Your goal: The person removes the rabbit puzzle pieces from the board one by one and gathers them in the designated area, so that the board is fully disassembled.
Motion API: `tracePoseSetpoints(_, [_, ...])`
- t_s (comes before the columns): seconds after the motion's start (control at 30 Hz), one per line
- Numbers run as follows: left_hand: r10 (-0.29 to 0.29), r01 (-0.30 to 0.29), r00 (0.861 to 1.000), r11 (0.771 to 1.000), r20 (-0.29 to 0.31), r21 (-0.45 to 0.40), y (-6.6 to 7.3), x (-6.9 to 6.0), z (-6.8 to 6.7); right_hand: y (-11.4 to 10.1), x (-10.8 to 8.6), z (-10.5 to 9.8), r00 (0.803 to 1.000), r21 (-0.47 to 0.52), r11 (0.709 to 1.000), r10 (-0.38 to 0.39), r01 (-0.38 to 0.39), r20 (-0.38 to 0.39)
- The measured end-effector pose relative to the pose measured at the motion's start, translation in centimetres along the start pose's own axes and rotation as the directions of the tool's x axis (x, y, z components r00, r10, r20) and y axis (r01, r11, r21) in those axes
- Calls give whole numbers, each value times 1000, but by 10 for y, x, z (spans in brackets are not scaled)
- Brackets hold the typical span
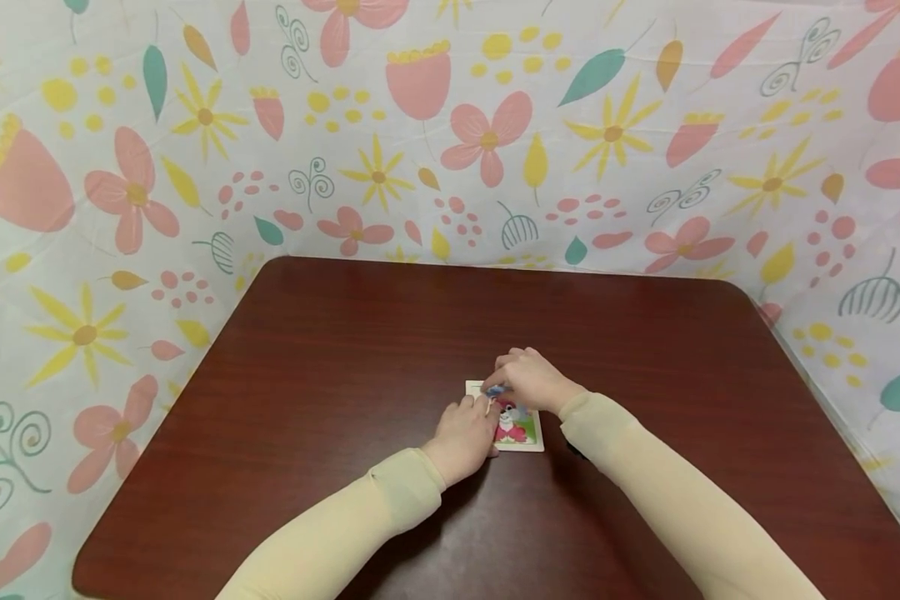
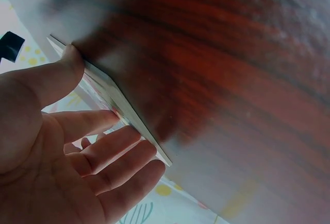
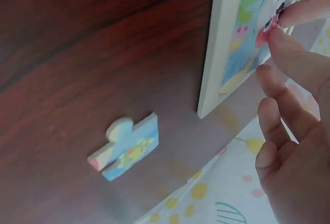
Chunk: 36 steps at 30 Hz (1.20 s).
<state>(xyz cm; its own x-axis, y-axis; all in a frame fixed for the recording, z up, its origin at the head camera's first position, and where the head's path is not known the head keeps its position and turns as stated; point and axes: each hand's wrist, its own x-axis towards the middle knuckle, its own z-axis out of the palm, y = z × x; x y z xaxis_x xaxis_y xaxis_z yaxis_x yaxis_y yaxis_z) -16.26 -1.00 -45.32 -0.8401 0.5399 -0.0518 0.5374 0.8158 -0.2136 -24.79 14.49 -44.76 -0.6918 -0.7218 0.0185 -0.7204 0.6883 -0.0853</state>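
A small framed jigsaw puzzle with a cartoon animal picture lies flat on the table. My left hand rests along its left side; in the left wrist view the thumb touches the board's edge and the extended fingers reach over it. Over the far part of the picture, my right hand pinches a puzzle piece between thumb and forefinger, close to the board's surface. The fingers largely cover that piece. Its other fingers are loosely bent. A loose puzzle piece, light blue with yellow-green, lies on the table beside the board.
The dark reddish-brown wooden table has rounded corners. A white cloth printed with flowers and leaves hangs behind it and at both sides. In the head view the loose piece is hidden behind the right hand or sleeve.
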Motion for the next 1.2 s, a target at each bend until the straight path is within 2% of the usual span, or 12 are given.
tracePoseSetpoints(0.2, [-6, 6, 1000, 1000, -13, 5, 0, 1, 0, 1, 0, -5, 999, -27, 999, -26, 25, -31])
tracePoseSetpoints(0.3, [4, -4, 999, 1000, -43, -7, 0, 1, 1, 1, 1, -7, 999, -27, 999, -35, 34, -36])
tracePoseSetpoints(0.43, [8, -9, 998, 1000, -56, -24, -1, 1, 0, 2, 3, -5, 992, -97, 990, -108, 101, -72])
tracePoseSetpoints(0.57, [8, -9, 1000, 1000, -29, -27, -1, 1, -1, 2, 5, -3, 979, -184, 970, -176, 155, -104])
tracePoseSetpoints(0.73, [11, -12, 1000, 999, -21, -40, 0, 1, -2, 1, 6, -3, 982, -198, 967, -177, 160, -69])
tracePoseSetpoints(0.97, [10, -11, 999, 1000, -36, -22, 1, 1, -1, -3, 7, -7, 991, -192, 974, -109, 123, 80])
tracePoseSetpoints(1.07, [10, -11, 999, 1000, -31, -23, 1, 1, -1, -5, 7, -8, 990, -159, 981, -98, 113, 98])
tracePoseSetpoints(1.2, [11, -12, 1000, 999, -20, -31, 1, 1, -1, -5, 8, -7, 990, -134, 983, -111, 122, 82])
